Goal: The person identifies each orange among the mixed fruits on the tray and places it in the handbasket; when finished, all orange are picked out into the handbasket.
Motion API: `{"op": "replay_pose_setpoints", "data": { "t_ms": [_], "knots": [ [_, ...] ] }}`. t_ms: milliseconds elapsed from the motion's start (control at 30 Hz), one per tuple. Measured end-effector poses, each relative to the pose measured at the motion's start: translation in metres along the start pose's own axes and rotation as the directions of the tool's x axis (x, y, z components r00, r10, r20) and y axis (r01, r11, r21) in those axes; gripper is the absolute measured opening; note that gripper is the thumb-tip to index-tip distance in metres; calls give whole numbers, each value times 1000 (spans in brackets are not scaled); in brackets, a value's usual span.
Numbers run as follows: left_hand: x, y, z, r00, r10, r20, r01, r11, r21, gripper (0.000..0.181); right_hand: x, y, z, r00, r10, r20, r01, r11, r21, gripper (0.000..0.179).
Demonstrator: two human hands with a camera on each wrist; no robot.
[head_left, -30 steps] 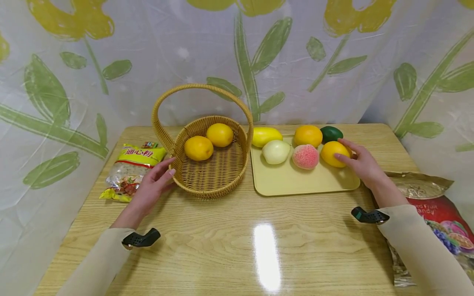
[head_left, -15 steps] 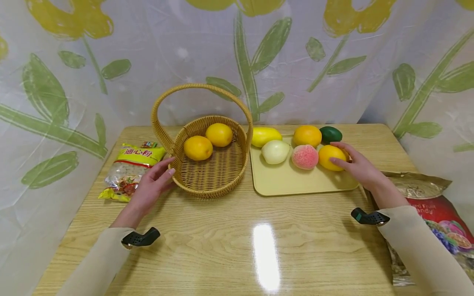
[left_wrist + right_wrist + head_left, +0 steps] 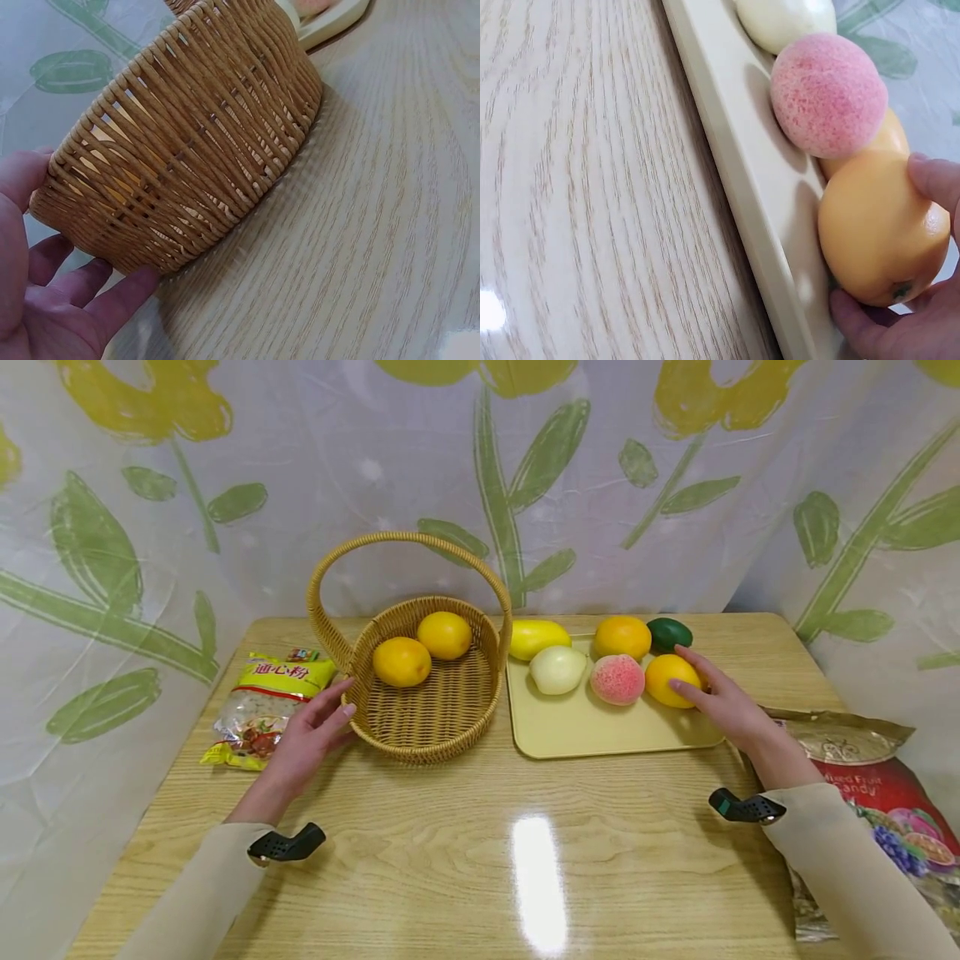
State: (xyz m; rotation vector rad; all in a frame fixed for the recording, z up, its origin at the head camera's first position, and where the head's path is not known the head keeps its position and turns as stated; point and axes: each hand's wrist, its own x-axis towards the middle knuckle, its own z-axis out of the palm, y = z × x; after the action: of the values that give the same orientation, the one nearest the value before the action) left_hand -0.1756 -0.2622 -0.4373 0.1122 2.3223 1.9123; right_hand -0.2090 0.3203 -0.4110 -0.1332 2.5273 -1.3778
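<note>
On the left, my left hand holds the side of a wicker basket, thumb at the rim and fingers along the outer wall. Two yellow-orange fruits lie inside the basket. My right hand grips an orange at the right of a pale yellow tray, thumb on one side and fingers on the other. Left of this orange sits a pink peach. Behind are another orange and a dark green fruit. A whitish round fruit and a long yellow fruit lie toward the basket.
A yellow pasta bag lies left of the basket, close to my left hand. Under my right forearm, at the table's right edge, is a big red and gold candy bag. A flowered curtain hangs behind the wooden table.
My right hand and the orange have shifted slightly left, toward the peach, then stayed there. The left hand and the basket have kept their places.
</note>
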Motion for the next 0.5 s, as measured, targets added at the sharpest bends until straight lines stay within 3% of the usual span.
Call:
{"op": "replay_pose_setpoints", "data": {
  "t_ms": [167,300,500],
  "knots": [
    [-1,0,0,1000,-8,-8,8,1000,-4,61,0,0,3,1000,-11,-13,12,1000,4,72],
    [-1,0,1,1000,-5,-2,5,1000,-16,60,1,-1,4,995,-48,-82,44,998,-48,69],
    [-1,1,1,1000,-8,-5,8,1000,-6,60,-2,-19,1,962,-153,-227,143,988,-59,63]
  ]
}}
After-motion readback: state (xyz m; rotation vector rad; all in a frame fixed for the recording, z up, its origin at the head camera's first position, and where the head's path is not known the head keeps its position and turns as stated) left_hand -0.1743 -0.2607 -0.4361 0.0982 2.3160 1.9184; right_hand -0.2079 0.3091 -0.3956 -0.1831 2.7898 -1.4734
